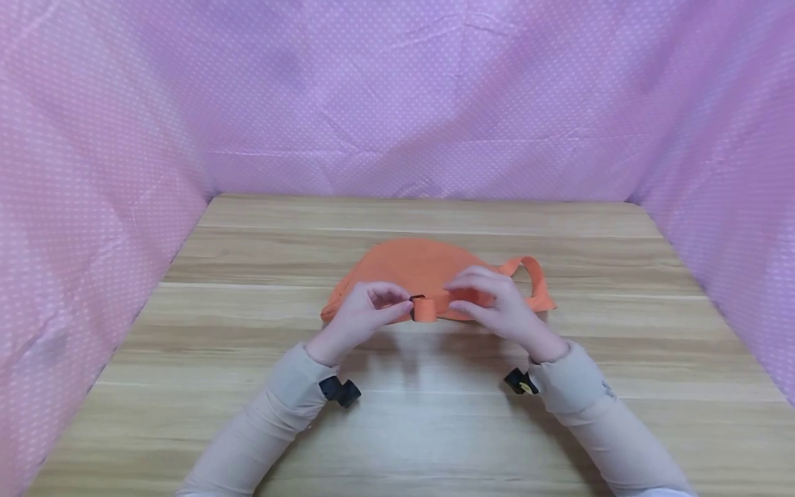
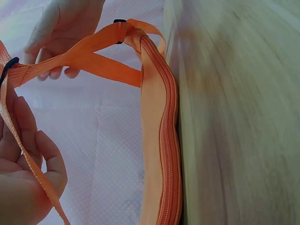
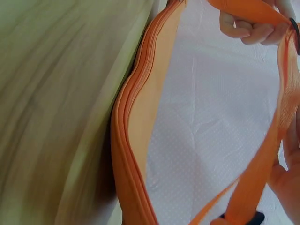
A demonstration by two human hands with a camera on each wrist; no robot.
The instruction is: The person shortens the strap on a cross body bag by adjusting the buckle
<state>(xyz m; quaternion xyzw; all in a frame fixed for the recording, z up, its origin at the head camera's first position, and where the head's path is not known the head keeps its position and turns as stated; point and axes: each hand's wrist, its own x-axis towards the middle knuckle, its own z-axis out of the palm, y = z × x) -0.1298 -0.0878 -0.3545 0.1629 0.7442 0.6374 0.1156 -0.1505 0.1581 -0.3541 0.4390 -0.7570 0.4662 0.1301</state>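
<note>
Pinching black buckle (image 1: 417, 297) on orange strap (image 1: 425, 310) with left hand (image 1: 366, 309); holding right hand (image 1: 502, 304) in loose, unclenched curve beside strap; working at near side of orange bag (image 1: 410, 266) lying on wooden table (image 1: 397, 421)

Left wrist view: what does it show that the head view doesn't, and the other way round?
Only the left wrist view: the ridged teeth of the zipper along the orange bag, and a far buckle near the zipper's end.
Only the head view: the left sleeve, the right sleeve and the black devices at both wrists.
Both: the bag, its strap, the near buckle by the left hand, the right hand, the wooden table and the dotted cloth.
</note>
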